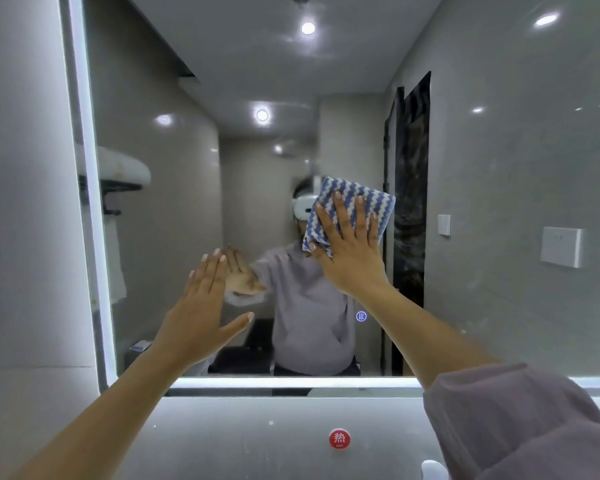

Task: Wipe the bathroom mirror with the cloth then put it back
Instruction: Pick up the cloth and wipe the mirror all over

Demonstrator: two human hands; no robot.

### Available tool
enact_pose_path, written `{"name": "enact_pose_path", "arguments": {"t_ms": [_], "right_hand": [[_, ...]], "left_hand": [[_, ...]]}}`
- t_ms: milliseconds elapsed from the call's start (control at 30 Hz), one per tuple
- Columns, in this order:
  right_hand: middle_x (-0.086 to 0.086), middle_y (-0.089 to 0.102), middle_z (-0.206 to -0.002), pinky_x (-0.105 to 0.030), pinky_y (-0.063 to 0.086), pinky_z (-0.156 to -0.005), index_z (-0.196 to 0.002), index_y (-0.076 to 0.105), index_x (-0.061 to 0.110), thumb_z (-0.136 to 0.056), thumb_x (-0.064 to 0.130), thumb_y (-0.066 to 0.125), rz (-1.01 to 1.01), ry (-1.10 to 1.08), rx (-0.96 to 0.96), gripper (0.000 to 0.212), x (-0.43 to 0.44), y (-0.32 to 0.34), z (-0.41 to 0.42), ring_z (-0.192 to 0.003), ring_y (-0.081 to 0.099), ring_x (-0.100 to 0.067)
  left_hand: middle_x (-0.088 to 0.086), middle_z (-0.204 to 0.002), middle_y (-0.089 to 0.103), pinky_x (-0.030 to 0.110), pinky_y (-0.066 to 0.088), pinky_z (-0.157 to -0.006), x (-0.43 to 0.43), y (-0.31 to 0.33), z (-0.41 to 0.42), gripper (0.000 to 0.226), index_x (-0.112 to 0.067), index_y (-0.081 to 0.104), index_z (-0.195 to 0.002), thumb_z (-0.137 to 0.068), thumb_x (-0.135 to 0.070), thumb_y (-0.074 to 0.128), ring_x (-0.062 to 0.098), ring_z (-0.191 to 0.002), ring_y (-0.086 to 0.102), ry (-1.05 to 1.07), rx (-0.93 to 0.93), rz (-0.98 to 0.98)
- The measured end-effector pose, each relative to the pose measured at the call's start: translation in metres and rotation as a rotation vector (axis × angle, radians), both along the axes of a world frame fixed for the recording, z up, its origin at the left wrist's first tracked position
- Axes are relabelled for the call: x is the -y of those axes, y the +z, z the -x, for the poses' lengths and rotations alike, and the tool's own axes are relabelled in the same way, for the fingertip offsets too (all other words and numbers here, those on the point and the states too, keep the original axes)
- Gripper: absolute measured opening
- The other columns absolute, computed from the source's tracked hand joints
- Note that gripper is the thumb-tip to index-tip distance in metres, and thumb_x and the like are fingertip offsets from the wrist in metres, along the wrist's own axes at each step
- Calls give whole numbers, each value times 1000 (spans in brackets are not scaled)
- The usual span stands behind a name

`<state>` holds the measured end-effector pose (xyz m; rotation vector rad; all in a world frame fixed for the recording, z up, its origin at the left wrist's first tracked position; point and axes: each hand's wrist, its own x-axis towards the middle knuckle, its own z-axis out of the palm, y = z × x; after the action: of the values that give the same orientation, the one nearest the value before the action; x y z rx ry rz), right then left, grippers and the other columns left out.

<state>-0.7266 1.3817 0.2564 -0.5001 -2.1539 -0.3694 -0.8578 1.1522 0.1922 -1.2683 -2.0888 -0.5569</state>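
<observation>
While the right hand presses the cloth flat-fingered against the mirror, the left hand hovers, fingers released.

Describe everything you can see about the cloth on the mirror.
The cloth is blue and white in wavy zigzag stripes, with a soft, ribbed look like microfibre. It seems folded into a rough square, tilted a little. It lies flat against the mirror glass, covering part of the person's reflection. The right hand presses it there with straight, spread fingers across its lower half, the thumb at its bunched lower left corner. Nothing else touches it.
</observation>
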Motion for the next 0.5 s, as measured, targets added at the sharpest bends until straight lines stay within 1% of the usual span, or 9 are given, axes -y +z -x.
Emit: {"name": "enact_pose_path", "arguments": {"t_ms": [100, 167, 233, 300, 367, 433, 500], "right_hand": [[7, -37, -151, -39, -34, -106, -148, -18, 35, -97, 60, 23, -8, -2, 1, 70, 0, 0, 0, -137, -40, -25], [6, -35, -152, -39, -34, -107, -149, -17, 35, -97, 59, 23, -19, -10, -5, 69, -1, -1, 1, -136, -41, -24], [6, -33, -153, -39, -34, -107, -149, -16, 35, -98, 58, 23, -25, -14, -16, 69, -1, -2, 2, -136, -42, -23], [6, -31, -155, -39, -34, -106, -150, -15, 35, -98, 59, 23, -27, -17, -24, 68, -2, -3, 3, -136, -41, -22], [6, -30, -155, -39, -34, -107, -149, -15, 36, -98, 59, 23, -32, -10, -35, 68, -2, -4, 3, -138, -39, -22], [6, -30, -155, -39, -33, -108, -148, -16, 37, -98, 59, 22, -37, -3, -45, 67, -3, -4, 4, -139, -37, -23], [6, -31, -155, -40, -31, -109, -147, -18, 38, -97, 60, 18, -48, -13, -53, 66, -4, -6, 4, -140, -35, -23]], "left_hand": [[0, -154, -26, 26, -10, -114, -12, 5, -2, 98, -15, -25, -142, -86, -63, 40, 11, -138, -30, -31, -32, 13], [1, -155, -23, 26, -8, -115, -19, 9, -4, 98, -14, -23, -141, -87, -59, 44, 12, -140, -26, -63, -49, 0], [2, -155, -23, 27, -9, -116, -27, 15, -4, 95, -14, -22, -142, -88, -59, 43, 13, -141, -26, -82, -82, -8], [3, -154, -27, 28, -11, -116, -38, 21, -5, 94, -15, -26, -142, -88, -61, 37, 13, -139, -30, -77, -136, -9], [4, -153, -29, 30, -12, -116, -51, 26, -7, 97, -12, -25, -143, -86, -63, 35, 13, -139, -31, -65, -187, -38], [8, -153, -29, 34, -12, -116, -63, 31, -8, 102, -7, -22, -144, -84, -66, 35, 17, -140, -29, -49, -227, -48], [12, -152, -30, 37, -9, -117, -75, 32, -7, 106, -4, -22, -144, -81, -73, 29, 21, -141, -27, -35, -258, -30]]}}
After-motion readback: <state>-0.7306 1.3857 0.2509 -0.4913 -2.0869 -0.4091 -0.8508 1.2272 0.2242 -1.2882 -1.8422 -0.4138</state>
